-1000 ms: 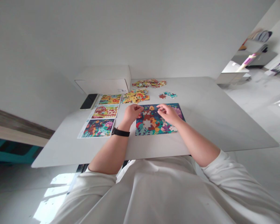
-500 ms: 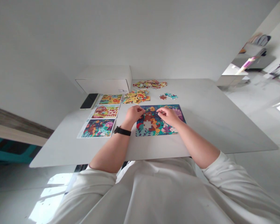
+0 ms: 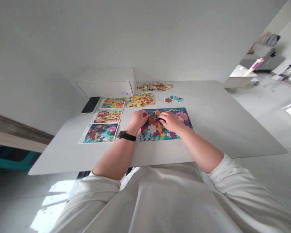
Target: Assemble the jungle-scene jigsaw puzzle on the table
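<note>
A colourful jigsaw puzzle (image 3: 172, 133) lies on the table in front of me, with a pale gap in its lower left part. My left hand (image 3: 138, 119) is at the puzzle's upper left edge, fingers and thumb drawn together in a pinch; whatever is between them is hidden. Over the middle of the upper half rests my right hand (image 3: 171, 121), fingers slightly spread and touching the surface, with no piece visible in them. Beyond the puzzle lie a brown puzzle piece (image 3: 168, 100) and some joined teal puzzle pieces (image 3: 177, 99).
To the left is a sheet with three reference pictures (image 3: 101, 133), beside a phone (image 3: 90, 105). A white box (image 3: 105, 85) stands against the wall. Yellowish puzzle pieces (image 3: 141, 100) are heaped near it, with another heap of mixed pieces (image 3: 155, 86) behind.
My right hand has moved a little left and lowered onto the puzzle, its fingers flatter than before. My left hand stays at the upper left edge. The view has shifted slightly.
</note>
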Available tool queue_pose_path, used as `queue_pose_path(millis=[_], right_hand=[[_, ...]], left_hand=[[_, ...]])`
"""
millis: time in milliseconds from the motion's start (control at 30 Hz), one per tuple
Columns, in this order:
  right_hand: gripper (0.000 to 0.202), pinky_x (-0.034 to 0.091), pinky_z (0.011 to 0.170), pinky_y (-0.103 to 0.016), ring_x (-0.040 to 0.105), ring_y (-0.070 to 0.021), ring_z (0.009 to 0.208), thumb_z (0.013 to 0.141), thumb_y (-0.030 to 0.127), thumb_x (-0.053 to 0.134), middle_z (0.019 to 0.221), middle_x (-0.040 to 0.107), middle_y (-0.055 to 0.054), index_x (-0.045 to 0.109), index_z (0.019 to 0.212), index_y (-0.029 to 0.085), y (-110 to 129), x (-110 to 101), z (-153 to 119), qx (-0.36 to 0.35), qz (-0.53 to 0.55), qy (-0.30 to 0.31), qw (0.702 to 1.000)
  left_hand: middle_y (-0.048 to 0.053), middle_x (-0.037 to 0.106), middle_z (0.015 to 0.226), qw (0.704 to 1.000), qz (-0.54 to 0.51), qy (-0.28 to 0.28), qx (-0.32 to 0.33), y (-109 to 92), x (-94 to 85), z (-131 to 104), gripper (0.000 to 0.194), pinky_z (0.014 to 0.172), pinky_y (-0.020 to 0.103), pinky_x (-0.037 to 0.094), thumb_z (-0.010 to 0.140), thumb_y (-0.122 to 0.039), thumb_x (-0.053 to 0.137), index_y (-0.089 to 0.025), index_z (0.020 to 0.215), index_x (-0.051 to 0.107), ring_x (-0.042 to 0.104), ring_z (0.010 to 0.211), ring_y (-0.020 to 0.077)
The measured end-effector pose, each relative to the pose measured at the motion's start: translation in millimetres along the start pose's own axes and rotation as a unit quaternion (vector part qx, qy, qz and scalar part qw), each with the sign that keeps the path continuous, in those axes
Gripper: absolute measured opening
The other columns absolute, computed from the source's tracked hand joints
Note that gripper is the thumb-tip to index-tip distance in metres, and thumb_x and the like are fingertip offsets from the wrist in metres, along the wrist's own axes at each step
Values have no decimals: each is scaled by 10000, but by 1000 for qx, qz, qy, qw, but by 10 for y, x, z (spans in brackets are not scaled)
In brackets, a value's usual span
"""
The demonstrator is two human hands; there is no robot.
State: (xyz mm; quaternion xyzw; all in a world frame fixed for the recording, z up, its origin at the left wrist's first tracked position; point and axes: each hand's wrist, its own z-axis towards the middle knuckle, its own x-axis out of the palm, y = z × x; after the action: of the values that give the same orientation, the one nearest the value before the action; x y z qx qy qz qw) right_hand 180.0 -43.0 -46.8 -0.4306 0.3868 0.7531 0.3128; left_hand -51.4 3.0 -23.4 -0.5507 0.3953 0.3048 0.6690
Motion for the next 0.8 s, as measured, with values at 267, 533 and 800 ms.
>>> queue_pose_path(millis=[267, 533, 800], right_hand=[[377, 452, 1204, -507, 625, -292, 1352, 1067, 238, 580, 1454, 704, -137, 721, 1415, 195, 70, 114, 37, -55, -21, 52, 997], [405, 450, 1210, -511, 614, -307, 1371, 1044, 281, 637, 1486, 682, -140, 717, 1435, 207, 80, 111, 23, -50, -23, 56, 997], [459, 427, 1226, -531, 590, -311, 1408, 1031, 262, 645, 1519, 660, -143, 683, 1488, 234, 86, 114, 11, -45, -17, 61, 997]], left_hand=[[87, 833, 1033, 1000, 23, 1, 6, 0, 16, -13, 218, 825, 306, 545, 951, -350, 699, -215, 1067, 826, 749, 946, 243], [134, 786, 1227, 992, 63, -36, 107, 31, 11, -43, 280, 1049, 373, 540, 931, -209, 654, -166, 1157, 813, 708, 1163, 283], [95, 779, 1343, 978, 94, 33, 183, -13, 0, -105, 516, 1192, 383, 468, 860, 2, 518, -219, 1202, 835, 686, 1290, 258]])
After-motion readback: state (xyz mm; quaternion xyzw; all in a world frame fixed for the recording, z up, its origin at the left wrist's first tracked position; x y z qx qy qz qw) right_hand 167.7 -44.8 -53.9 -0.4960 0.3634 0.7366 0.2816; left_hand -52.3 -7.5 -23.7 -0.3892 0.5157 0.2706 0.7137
